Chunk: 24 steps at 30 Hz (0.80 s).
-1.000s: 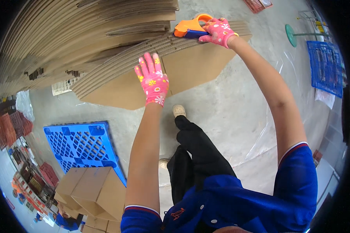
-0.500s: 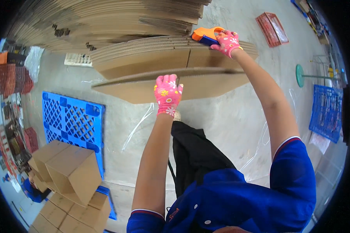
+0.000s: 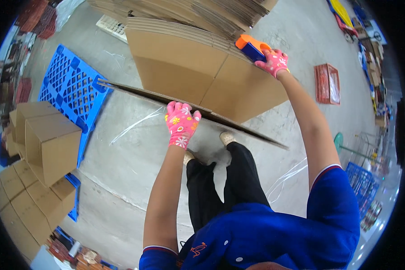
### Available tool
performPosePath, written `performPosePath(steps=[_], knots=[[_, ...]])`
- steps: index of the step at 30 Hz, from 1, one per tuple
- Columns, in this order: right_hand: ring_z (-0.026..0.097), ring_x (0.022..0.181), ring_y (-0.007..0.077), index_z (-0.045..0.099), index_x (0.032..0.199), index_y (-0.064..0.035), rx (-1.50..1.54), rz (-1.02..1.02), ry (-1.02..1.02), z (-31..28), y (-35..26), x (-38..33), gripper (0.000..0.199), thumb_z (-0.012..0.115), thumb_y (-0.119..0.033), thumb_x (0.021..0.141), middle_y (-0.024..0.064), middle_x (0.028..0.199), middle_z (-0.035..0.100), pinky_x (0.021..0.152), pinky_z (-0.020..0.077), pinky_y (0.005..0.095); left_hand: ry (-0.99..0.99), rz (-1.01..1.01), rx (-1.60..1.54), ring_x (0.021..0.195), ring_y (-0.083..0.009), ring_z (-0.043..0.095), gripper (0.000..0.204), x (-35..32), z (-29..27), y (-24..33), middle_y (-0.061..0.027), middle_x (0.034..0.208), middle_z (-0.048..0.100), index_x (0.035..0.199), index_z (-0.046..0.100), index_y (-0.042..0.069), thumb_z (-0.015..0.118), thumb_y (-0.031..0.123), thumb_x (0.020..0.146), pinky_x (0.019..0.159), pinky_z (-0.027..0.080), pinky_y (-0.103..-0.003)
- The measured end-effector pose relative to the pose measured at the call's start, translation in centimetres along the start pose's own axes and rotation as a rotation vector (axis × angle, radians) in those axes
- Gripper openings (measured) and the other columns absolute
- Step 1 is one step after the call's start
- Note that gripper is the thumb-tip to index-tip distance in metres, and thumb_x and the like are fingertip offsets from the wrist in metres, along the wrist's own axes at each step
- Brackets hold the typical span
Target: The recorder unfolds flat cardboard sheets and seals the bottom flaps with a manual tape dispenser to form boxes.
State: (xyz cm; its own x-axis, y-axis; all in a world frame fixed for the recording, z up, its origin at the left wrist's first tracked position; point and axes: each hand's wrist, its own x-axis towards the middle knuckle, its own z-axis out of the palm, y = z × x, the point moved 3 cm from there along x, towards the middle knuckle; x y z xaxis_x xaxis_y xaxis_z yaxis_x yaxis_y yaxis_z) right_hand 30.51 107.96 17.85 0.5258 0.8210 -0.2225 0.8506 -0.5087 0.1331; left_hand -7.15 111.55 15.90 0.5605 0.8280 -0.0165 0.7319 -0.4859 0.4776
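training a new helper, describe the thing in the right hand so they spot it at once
Start at the nearer bundle of flattened cardboard, upper middle of the view. At its upper right edge is the right hand in a pink flowered glove. The handheld tool it grips is orange and dark blue, unlike the brown bundle and pink glove beside it.

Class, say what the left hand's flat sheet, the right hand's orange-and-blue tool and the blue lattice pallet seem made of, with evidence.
Flat sheet: probably cardboard, perhaps corrugated; thin, brown and straight-edged.
Orange-and-blue tool: likely moulded plastic, smooth; bright, even colours. Any metal parts can't be made out.
Blue lattice pallet: apparently rigid plastic, smooth; uniform colour, regular openings.
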Motion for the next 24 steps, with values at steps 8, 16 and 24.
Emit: performPosePath(steps=[8, 16, 24], knots=[[0.037, 0.126, 0.0258, 0.060, 0.117, -0.0224, -0.056, -0.262, 0.149, 1.8, -1.9, 0.1, 0.049, 0.063, -0.049, 0.076, 0.0016, 0.120, 0.058, 0.100, 0.0198, 0.0531, 0.065, -0.155, 0.177, 0.107, -0.0338, 0.047, 0.022, -0.8, 1.1, 0.8, -0.0093, 0.096, 0.058, 0.088, 0.060, 0.007, 0.064, 0.015, 0.069, 0.087, 0.044, -0.043], [0.041, 0.119, 0.0284, 0.055, 0.118, -0.0135, 0.106, -0.479, 0.431, -3.2, -5.6, -1.3, 0.051, 0.064, -0.044, 0.077, 0.0069, 0.119, 0.054, 0.094, 0.0283, 0.0545, 0.018, -0.232, 0.255, 0.103, -0.0325, 0.051, 0.023, -1.1, 1.3, 1.5, -0.0106, 0.096, 0.062, 0.093, 0.061, 0.008, 0.060, 0.023, 0.076, 0.083, 0.046, -0.043], [0.053, 0.108, 0.0325, 0.044, 0.131, -0.0083, 0.282, -0.624, -0.294, 5.5, -9.5, -19.2, 0.068, 0.047, -0.058, 0.085, 0.0148, 0.117, 0.056, 0.092, 0.0391, 0.0460, -0.258, 0.126, 0.072, 0.098, -0.0311, 0.053, 0.026, -2.8, 0.1, 1.8, -0.0041, 0.095, 0.063, 0.085, 0.068, 0.012, 0.061, 0.037, 0.082, 0.083, 0.047, -0.041]])
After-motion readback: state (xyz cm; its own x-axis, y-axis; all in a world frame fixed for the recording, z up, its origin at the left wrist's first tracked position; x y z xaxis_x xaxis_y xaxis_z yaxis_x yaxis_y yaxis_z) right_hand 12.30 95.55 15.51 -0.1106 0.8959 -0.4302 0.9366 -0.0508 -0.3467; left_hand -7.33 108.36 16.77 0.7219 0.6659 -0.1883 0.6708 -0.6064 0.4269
